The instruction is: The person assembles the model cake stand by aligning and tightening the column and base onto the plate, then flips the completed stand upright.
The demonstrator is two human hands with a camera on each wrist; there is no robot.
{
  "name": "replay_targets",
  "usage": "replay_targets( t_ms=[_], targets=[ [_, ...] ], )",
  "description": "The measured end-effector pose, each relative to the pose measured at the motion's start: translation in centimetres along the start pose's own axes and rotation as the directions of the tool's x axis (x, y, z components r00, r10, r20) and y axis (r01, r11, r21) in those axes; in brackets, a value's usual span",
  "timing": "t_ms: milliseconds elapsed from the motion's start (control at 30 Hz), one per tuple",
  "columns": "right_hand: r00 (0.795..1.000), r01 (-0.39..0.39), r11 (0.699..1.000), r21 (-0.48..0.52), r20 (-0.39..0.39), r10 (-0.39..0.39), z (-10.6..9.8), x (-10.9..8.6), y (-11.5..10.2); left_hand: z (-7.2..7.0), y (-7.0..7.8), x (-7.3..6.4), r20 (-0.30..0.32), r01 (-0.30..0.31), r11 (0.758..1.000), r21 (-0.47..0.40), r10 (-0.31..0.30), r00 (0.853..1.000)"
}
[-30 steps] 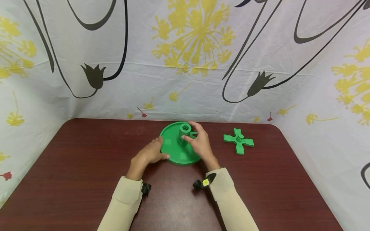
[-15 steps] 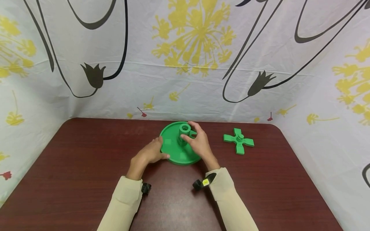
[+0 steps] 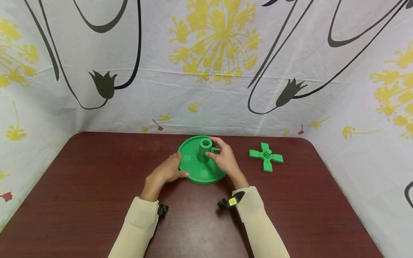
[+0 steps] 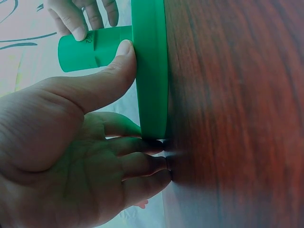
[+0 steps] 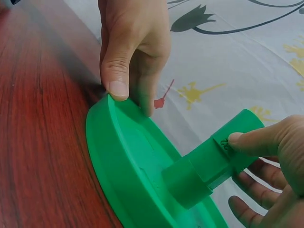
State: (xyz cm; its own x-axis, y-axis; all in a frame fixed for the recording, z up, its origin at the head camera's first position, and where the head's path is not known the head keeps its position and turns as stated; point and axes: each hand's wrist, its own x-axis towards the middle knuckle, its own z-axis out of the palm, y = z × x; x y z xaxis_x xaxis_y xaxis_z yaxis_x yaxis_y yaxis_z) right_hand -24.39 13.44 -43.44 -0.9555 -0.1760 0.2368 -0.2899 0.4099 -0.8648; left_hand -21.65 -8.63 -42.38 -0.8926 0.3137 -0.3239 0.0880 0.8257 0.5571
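A green round base with a low raised rim lies on the table. From its middle rises a hollow green tube, upright, with a small piece jutting from its right side. My left hand grips the base at its left edge, thumb over the rim and fingers along the outside, as the left wrist view shows closely. My right hand holds the tube, its thumb pressed near a small dark marking and the other fingers round the far side. Those fingers are partly hidden by the tube in the head view.
To the right of the base lies a green four-armed cross piece with a round knob at its centre. The dark red-brown table ends just behind the base, against a hanging patterned white cloth.
The right hand and wrist have shifted slightly to the right, with the thumb a little lower on the tube. The left hand, base and cross piece stay in place.
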Motion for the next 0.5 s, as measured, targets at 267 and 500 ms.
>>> replay_targets(
  t_ms=[267, 500],
  targets=[
    [1.000, -0.029, 0.999, 0.026, -0.001, 0.029, 0.19, -0.05, 0.13, -0.04, 0.07, -0.05, 0.000, -0.004, 1.000, -0.004, 0.004, 1.000],
    [0.998, 0.019, 0.997, 0.076, 0.065, -0.024, -0.08, 0.06, 0.02, -0.15, 0.08, -0.06, 0.009, 0.001, 1.000, -0.011, -0.001, 1.000]
  ],
)
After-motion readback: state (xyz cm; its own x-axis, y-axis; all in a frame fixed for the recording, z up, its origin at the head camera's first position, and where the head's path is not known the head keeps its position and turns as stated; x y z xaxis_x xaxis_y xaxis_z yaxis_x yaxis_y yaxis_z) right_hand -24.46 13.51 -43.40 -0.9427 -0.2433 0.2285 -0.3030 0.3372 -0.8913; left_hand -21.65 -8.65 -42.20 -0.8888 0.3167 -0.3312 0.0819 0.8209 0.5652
